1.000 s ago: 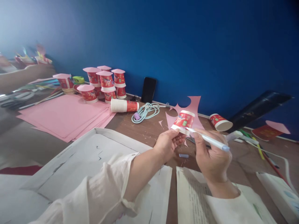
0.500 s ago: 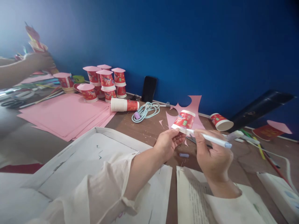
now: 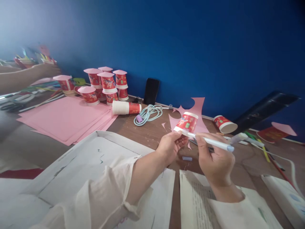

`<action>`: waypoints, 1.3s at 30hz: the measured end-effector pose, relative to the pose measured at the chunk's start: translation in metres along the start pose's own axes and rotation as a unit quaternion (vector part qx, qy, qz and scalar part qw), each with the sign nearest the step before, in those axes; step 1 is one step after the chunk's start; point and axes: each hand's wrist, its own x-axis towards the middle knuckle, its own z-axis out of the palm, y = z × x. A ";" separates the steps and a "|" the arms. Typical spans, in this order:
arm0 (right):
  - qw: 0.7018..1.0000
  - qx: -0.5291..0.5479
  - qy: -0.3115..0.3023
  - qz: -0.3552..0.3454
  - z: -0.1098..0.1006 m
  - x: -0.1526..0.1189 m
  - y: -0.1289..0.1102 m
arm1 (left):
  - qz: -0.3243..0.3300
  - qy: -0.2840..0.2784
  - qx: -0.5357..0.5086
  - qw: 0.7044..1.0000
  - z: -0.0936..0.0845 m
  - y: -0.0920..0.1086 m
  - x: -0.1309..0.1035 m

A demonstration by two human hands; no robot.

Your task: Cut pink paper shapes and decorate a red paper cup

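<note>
In my left hand [image 3: 170, 147] is a red printed paper cup [image 3: 188, 122], upside down and tilted, pinched by its white rim. My right hand [image 3: 215, 160] grips a white marker [image 3: 215, 142] like a pen, its tip touching or very close to the cup's rim. The tip itself is too small to make out. Below the hands, a small lavender cap [image 3: 187, 158] lies on the brown table [image 3: 133, 130]. Behind the cup is a pink paper sheet [image 3: 199, 106] with round pieces cut out.
Several red cups with pink paper tops [image 3: 108, 82] stand stacked at the back left. Pink sheets [image 3: 66, 117], nested cups [image 3: 126, 107], a coiled cable [image 3: 150, 114] and a phone [image 3: 152, 90] lie nearby. Another person's hand [image 3: 47, 70] is at far left.
My marker has shifted slightly left along the cup's rim. At far left, the other person's hand and the red cup with items in it have moved, the hand now lower.
</note>
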 end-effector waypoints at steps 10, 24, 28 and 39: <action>0.898 0.181 0.082 0.393 0.012 -0.004 0.017 | -0.021 -0.023 -0.004 1.000 0.000 0.003 -0.001; 0.739 0.417 0.053 0.527 0.025 -0.013 0.012 | 0.013 -0.039 0.040 0.998 0.016 0.007 0.014; 0.689 0.457 0.065 0.559 0.021 -0.008 0.015 | 0.013 -0.059 0.025 0.998 0.019 -0.002 0.019; 0.600 0.554 0.072 0.573 0.031 -0.013 0.030 | -0.001 -0.050 0.034 0.998 0.009 -0.001 0.023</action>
